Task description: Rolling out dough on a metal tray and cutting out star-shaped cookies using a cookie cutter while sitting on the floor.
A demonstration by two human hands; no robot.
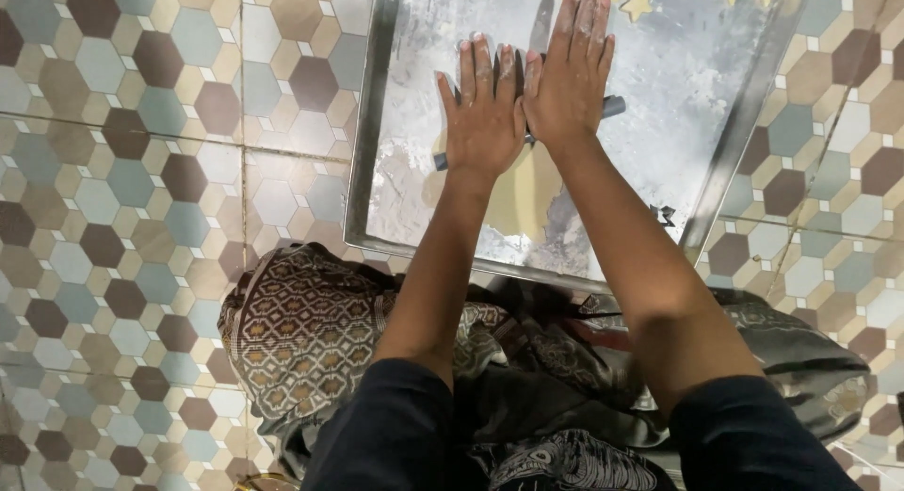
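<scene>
Head view: two flat hands on a rolling pin.
The left hand [485, 110] and right hand [570, 72] press, fingers spread, on the grey rolling pin [612, 106] over pale dough [523, 194] in the metal tray [363, 152].

1. A home floor used as a kitchen: patterned hexagon floor tiles [122, 218] all around.
2. A floured metal tray [372, 152] lies on them, star-shaped dough cutouts [638, 3] along its far edge.

No packages, labels, signs, screens visible.
</scene>
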